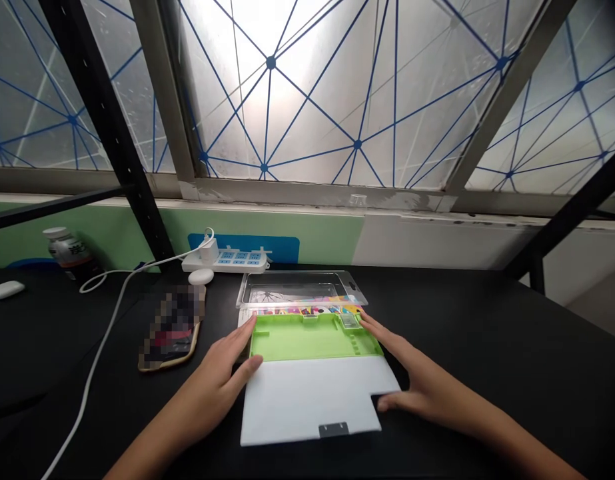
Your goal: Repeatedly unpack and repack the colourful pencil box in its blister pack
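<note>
A shallow light-green plastic case (297, 339) lies in front of me, with moulded ridges and a small clear piece at its upper right corner. A white flat panel (307, 400) extends from it toward me, with a notch at its right side and a dark grey rectangle on its near edge. My left hand (227, 367) grips the case's left edge, thumb on top near where green meets white. My right hand (407, 367) grips the right side, fingertips at the upper right corner and thumb by the notch. A clear plastic blister tray (297, 280) lies just behind, over a colourful printed card (307, 310).
A phone (172, 327) lies to the left, beside a white cable (104, 347). Behind are a power strip (237, 259), a small round white object (201, 276) and a bottle (72, 253). A white mouse-like object (6, 289) lies far left. Black frame posts (112, 133) flank the desk.
</note>
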`<state>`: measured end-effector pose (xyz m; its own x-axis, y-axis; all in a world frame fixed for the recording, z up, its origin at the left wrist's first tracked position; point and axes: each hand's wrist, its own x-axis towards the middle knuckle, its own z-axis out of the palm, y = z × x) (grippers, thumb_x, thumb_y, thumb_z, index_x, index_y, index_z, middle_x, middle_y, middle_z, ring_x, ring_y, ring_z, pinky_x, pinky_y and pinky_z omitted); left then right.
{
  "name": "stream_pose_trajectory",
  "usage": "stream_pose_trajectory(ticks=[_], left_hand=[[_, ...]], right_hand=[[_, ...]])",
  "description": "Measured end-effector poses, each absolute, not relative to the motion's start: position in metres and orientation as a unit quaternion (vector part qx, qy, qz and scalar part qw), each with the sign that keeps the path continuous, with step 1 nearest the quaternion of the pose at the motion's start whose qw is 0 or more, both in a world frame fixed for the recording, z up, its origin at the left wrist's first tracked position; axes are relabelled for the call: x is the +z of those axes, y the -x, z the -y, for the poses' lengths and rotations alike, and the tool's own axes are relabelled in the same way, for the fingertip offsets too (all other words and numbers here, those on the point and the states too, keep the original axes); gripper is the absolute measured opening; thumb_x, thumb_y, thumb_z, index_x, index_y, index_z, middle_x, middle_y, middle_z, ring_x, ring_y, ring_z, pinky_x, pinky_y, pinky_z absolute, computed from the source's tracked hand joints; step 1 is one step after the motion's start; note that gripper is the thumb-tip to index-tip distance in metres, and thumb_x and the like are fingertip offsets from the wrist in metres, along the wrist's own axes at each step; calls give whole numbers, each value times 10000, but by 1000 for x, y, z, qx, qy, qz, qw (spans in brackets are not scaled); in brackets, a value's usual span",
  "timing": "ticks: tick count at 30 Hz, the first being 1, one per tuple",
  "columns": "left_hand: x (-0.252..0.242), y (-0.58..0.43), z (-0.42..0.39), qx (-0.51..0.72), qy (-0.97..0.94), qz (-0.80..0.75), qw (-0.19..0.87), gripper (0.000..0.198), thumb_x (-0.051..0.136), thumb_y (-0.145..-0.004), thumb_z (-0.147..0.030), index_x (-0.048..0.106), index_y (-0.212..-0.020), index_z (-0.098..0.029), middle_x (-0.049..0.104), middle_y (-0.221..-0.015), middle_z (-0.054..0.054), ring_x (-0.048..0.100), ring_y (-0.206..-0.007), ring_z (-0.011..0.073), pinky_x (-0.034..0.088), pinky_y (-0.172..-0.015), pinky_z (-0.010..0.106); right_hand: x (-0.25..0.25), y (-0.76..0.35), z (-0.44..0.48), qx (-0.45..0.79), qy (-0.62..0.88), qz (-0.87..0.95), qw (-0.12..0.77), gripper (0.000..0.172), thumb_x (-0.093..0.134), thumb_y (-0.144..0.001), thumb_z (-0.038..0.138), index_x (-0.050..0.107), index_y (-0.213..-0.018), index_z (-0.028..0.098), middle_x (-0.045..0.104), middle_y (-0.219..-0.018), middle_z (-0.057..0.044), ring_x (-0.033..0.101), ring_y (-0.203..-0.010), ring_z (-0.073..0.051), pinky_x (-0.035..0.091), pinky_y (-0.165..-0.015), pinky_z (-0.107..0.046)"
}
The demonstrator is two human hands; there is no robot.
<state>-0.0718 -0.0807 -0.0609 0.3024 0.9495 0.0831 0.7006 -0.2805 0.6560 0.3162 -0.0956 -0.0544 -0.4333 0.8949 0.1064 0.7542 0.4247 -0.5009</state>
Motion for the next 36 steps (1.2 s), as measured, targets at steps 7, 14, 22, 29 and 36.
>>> stream_pose_trajectory(ticks=[7, 14, 22, 29, 36], left_hand=[[-62, 76, 81, 300, -721, -523, 340, 655, 165, -1023, -596, 256, -1574, -255, 375, -1583, 39, 326, -1465, 259, 277, -1194, 452], [-66, 68, 83, 286, -758, -523, 263, 839, 496, -947, -579, 71, -1598, -263, 413, -1561, 101, 376, -1440, 294, 342, -1150, 454], [-29, 36, 57, 384, -747, -533, 102, 867, 632, -900, -490, 137, -1576, -268, 458, -1518, 124, 480, -1359, 310, 423, -1081, 432], [-19, 26, -11, 334, -755, -565, -2, 726, 503, -947, -587, 362, -1498, -137, 489, -1477, 197, 425, -1380, 339, 367, -1102, 482], [-52, 31, -19, 171, -778, -604, 28, 709, 311, -991, -616, 448, -1467, -109, 360, -1572, 195, 160, -1503, 385, 315, -1103, 593]], right_hand=[[-53, -298, 86, 308, 549, 691, 355, 503, 538, -948, 522, 526, -1368, 245, 558, -1441, -141, 585, -1257, -319, 514, -1017, -498], [-68, -299, 89, 173, 568, 746, 302, 678, 685, -841, 499, 479, -1429, 232, 578, -1421, -139, 587, -1253, -339, 511, -1027, -511], [-43, -293, 67, 18, 512, 761, 398, 536, 630, -899, 484, 569, -1367, 229, 610, -1390, -115, 610, -1230, -310, 517, -1033, -468], [-40, -280, -16, 10, 535, 754, 381, 483, 465, -974, 488, 616, -1329, 196, 675, -1298, -130, 642, -1184, -302, 522, -998, -477], [-64, -280, -23, -7, 488, 822, 293, 396, 471, -984, 426, 684, -1222, 192, 618, -1375, -140, 506, -1340, -321, 428, -1080, -541]])
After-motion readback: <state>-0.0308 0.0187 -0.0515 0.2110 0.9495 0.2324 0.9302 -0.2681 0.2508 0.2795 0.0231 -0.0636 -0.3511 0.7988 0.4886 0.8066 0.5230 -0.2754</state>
